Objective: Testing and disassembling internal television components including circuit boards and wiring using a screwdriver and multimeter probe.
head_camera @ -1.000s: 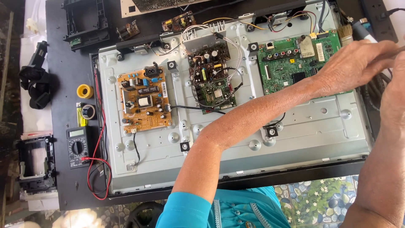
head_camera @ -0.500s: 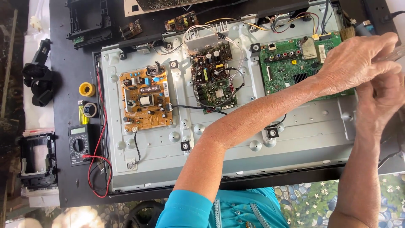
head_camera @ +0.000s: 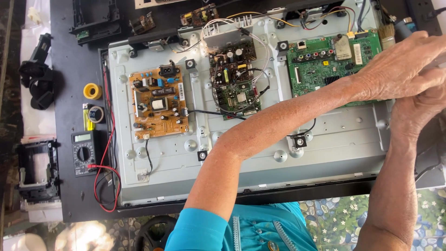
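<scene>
An opened flat-screen set lies face down, showing its grey metal back plate [head_camera: 325, 148]. Three boards sit on it: an orange-brown power board [head_camera: 158, 102], a small dark board [head_camera: 234, 79] and a green main board [head_camera: 325, 62]. My left arm crosses over the plate, and my left hand [head_camera: 402, 67] lies at the green board's right end with its fingers stretched toward the frame edge. Just below it is my right hand [head_camera: 416, 114], partly covered by the left. What either hand holds is hidden.
A black multimeter [head_camera: 83, 151] with red leads lies left of the plate, below a yellow tape roll [head_camera: 92, 90]. A paintbrush [head_camera: 386, 31] rests at the top right. Black plastic parts [head_camera: 39, 83] sit at the far left. Patterned floor tiles [head_camera: 334, 218] show below the table.
My right hand has come in from the right edge and tucked under my left hand. The left hand has stayed over the green board's right end.
</scene>
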